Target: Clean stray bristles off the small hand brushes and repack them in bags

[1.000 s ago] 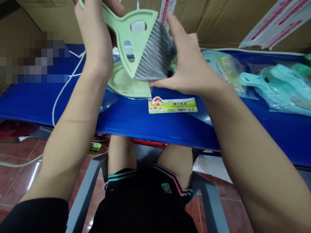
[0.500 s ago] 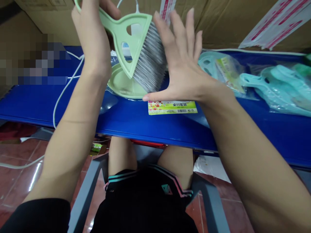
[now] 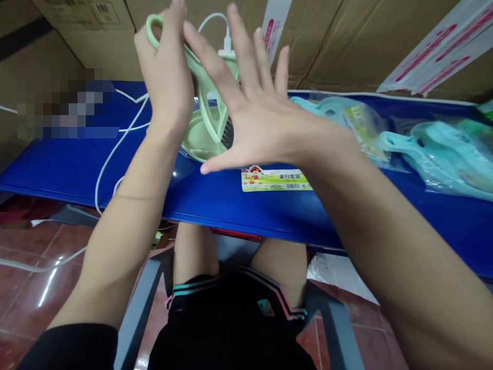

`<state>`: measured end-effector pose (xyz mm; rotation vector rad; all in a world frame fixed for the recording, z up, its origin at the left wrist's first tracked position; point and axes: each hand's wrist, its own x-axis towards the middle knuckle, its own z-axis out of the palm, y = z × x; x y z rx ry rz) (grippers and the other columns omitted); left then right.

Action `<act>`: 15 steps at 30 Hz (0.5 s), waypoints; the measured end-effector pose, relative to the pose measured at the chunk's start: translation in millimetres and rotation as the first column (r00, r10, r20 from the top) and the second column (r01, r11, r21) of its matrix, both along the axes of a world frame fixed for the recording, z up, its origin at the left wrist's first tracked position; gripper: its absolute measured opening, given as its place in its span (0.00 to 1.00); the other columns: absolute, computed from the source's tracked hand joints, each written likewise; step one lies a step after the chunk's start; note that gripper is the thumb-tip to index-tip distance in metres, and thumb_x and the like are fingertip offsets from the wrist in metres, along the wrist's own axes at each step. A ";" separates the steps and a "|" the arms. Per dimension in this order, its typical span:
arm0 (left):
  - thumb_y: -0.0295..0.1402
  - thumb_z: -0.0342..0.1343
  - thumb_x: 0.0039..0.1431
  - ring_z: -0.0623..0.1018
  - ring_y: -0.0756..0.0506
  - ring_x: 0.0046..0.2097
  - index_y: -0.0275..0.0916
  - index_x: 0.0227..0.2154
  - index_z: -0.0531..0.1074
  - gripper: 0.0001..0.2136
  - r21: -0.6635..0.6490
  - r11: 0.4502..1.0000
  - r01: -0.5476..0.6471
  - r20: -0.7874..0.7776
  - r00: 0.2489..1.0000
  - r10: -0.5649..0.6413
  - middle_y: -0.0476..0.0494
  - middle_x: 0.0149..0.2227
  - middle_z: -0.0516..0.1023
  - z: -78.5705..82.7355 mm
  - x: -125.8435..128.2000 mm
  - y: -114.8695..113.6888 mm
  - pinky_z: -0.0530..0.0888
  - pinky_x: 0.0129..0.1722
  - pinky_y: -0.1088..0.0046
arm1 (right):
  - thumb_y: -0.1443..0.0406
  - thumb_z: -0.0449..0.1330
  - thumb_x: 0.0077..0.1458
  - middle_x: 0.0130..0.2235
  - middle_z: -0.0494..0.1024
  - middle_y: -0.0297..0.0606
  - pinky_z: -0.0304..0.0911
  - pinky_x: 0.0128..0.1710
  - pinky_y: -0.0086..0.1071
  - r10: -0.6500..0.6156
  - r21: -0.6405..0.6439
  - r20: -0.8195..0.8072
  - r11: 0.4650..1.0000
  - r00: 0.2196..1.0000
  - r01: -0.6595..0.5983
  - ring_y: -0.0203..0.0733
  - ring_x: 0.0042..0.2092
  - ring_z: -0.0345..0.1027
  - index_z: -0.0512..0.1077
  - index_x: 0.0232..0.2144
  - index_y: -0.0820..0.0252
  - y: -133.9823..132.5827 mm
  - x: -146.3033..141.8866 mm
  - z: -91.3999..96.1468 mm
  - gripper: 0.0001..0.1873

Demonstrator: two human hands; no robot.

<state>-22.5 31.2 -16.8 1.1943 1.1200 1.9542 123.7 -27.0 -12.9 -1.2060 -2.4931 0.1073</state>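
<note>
My left hand (image 3: 167, 77) is closed round the handle of a light green hand brush (image 3: 210, 110), whose looped handle end sticks out past the fingers. In front of the brush's bristle side is my right hand (image 3: 250, 108), open with fingers spread wide. It hides most of the grey bristles; whether it touches them I cannot tell. Below and behind the brush, a light green dustpan (image 3: 196, 139) lies on the blue table (image 3: 215, 200). A printed label card (image 3: 273, 180) lies flat under my right wrist.
Turquoise brush-and-dustpan sets in clear bags (image 3: 442, 154) lie at the right. A white cable (image 3: 111, 154) runs across the table's left part. Cardboard boxes (image 3: 327, 46) stand along the back. A grey chair (image 3: 134, 308) and my legs are below the table edge.
The brush has turned, so its bristles now face away behind my right hand. My right hand has moved left across it. My left hand still grips the handle.
</note>
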 end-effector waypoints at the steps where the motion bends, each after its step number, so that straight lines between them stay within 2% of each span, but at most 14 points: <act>1: 0.23 0.41 0.77 0.76 0.55 0.31 0.39 0.18 0.59 0.26 0.061 0.998 -0.015 -0.077 0.997 0.020 0.52 0.22 0.58 -1.7 -0.8 1.7 0.73 0.39 0.83 | 0.38 0.76 0.35 0.81 0.26 0.35 0.20 0.74 0.80 -0.012 -0.005 0.000 1.000 1.000 0.012 0.84 0.79 0.17 0.38 0.81 0.44 5.1 0.5 -4.5 0.80; 4: 0.22 0.40 0.76 0.77 0.53 0.31 0.37 0.16 0.63 0.28 0.109 0.993 -0.042 -0.195 0.979 0.063 0.51 0.20 0.61 -3.5 -2.8 4.5 0.75 0.39 0.80 | 0.42 0.75 0.39 0.81 0.28 0.34 0.28 0.79 0.73 -0.019 -0.035 -0.018 0.999 1.000 0.018 0.75 0.81 0.22 0.40 0.81 0.45 14.0 5.8 -16.1 0.76; 6: 0.22 0.40 0.77 0.79 0.50 0.33 0.36 0.16 0.66 0.29 0.103 0.994 -0.036 -0.197 0.979 0.056 0.48 0.20 0.63 -2.0 -4.7 6.4 0.76 0.40 0.78 | 0.42 0.73 0.43 0.81 0.33 0.33 0.35 0.81 0.66 -0.023 -0.022 -0.057 1.000 0.998 0.021 0.68 0.82 0.24 0.43 0.80 0.47 13.5 10.0 -20.2 0.72; 8: 0.20 0.39 0.76 0.81 0.49 0.33 0.38 0.14 0.64 0.30 0.098 0.995 -0.006 -0.171 0.985 0.022 0.47 0.19 0.63 -0.2 -7.7 10.4 0.77 0.40 0.78 | 0.40 0.71 0.44 0.81 0.37 0.34 0.38 0.82 0.61 -0.027 -0.011 -0.099 1.000 0.995 0.026 0.65 0.82 0.24 0.43 0.80 0.50 10.8 12.9 -22.0 0.71; 11: 0.16 0.38 0.73 0.79 0.51 0.30 0.41 0.12 0.59 0.31 0.118 0.992 0.051 -0.163 0.986 -0.031 0.48 0.18 0.63 -0.1 -11.9 18.0 0.77 0.39 0.81 | 0.39 0.72 0.44 0.81 0.40 0.40 0.41 0.81 0.62 -0.058 -0.030 -0.129 0.998 0.990 0.054 0.68 0.82 0.29 0.41 0.80 0.53 8.2 14.3 -23.5 0.73; 13: 0.16 0.39 0.73 0.77 0.52 0.28 0.42 0.12 0.60 0.31 0.114 0.992 0.054 -0.182 0.983 -0.033 0.49 0.17 0.64 -0.9 -11.7 19.2 0.77 0.37 0.82 | 0.40 0.72 0.45 0.80 0.45 0.45 0.45 0.79 0.64 -0.067 -0.029 -0.136 0.998 0.989 0.063 0.72 0.80 0.38 0.41 0.80 0.54 9.0 14.5 -24.8 0.72; 15: 0.19 0.40 0.76 0.74 0.53 0.26 0.39 0.13 0.64 0.31 0.092 0.995 0.046 -0.191 0.981 -0.028 0.50 0.18 0.66 -0.2 -8.0 14.3 0.75 0.34 0.82 | 0.42 0.70 0.48 0.78 0.50 0.43 0.49 0.78 0.65 -0.042 -0.011 -0.144 0.999 0.989 0.041 0.72 0.78 0.44 0.43 0.80 0.50 11.2 15.2 -25.9 0.67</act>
